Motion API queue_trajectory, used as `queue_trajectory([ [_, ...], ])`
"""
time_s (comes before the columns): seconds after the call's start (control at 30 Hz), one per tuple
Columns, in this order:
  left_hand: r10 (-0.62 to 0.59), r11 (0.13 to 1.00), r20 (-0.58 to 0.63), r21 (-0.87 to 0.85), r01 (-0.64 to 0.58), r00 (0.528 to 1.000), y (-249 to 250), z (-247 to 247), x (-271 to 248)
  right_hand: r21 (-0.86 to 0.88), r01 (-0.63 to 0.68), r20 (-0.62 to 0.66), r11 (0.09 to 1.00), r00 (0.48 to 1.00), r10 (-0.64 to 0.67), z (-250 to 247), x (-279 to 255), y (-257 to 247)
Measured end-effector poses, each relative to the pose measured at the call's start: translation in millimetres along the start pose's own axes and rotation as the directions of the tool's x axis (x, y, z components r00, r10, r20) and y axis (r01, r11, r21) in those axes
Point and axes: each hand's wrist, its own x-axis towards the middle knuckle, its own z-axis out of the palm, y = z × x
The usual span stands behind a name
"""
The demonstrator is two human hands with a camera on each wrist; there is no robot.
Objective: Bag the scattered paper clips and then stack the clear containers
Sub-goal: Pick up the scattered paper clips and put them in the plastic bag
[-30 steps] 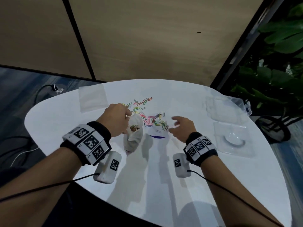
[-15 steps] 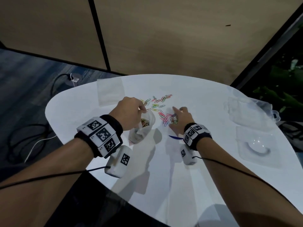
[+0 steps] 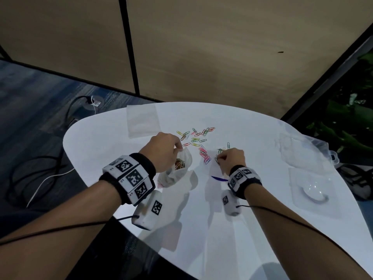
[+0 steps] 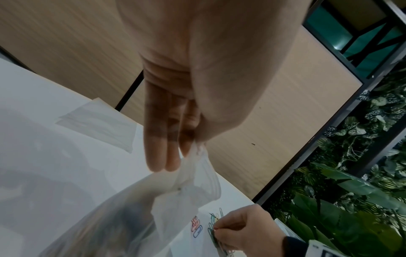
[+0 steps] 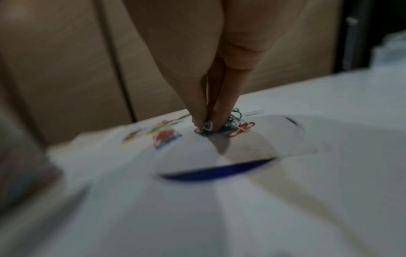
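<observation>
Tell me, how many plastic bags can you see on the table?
2. One plastic bag is held open by the left hand; one flat bag lies at the far left edge. Others may be hidden.

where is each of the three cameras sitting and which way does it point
Head: worn on the head, looking forward and down at the white table; shows both forearms, left hand, right hand.
Left wrist: looks along the left hand's fingers at the clear bag they pinch.
Right wrist: looks along the right hand's fingertips pinching paper clips; blurred.
Shared: head and left wrist both show the right hand and bag.
</observation>
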Motion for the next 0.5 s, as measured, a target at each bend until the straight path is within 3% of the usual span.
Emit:
queue_trajectory([
  [0.07, -0.014, 1.0, -0.005, -0.016, 0.014, 1.0, 1.5, 0.2, 0.8, 0.239, -0.114, -0.005, 0.964, 0.993, 0.118, -9.1, -2.9, 4.1],
  [0.13, -0.042, 0.998, -0.018, -0.038, 0.042, 0.999, 2.2, -0.1, 0.8, 0.512, -0.18, 0.066, 0.84, 0.983, 0.17, -18.1, -9.5, -1.8],
  [0.17, -0.054, 0.997, -0.023, -0.048, 0.053, 0.998, 2.8, -0.2, 0.8, 0.679, -0.204, 0.124, 0.706, 0.979, 0.163, -22.0, -12.8, -8.2],
  [0.23, -0.077, 0.995, -0.025, -0.07, 0.075, 0.997, 3.7, -0.5, 0.3, 0.906, -0.266, 0.256, 0.328, 0.964, 0.075, -27.8, -22.9, -27.5],
  [0.3, -0.094, 0.992, -0.03, -0.091, 0.091, 0.995, 4.3, -1.4, 0.0, 0.942, -0.314, 0.323, 0.118, 0.944, -0.065, -33.7, -37.1, -55.4],
  [0.37, -0.101, 0.989, -0.036, -0.11, 0.097, 0.994, 4.2, -1.9, -0.1, 0.939, -0.334, 0.344, 0.081, 0.921, -0.184, -31.6, -48.5, -78.2],
  [0.4, -0.106, 0.988, -0.036, -0.12, 0.101, 0.994, 4.2, -2.1, 0.2, 0.936, -0.333, 0.35, 0.113, 0.912, -0.213, -28.3, -52.6, -87.1],
  [0.5, -0.122, 0.981, -0.039, -0.156, 0.114, 0.992, 1.4, -3.0, 3.1, 0.904, -0.197, 0.292, 0.38, 0.933, -0.212, -12.7, -59.4, -103.5],
])
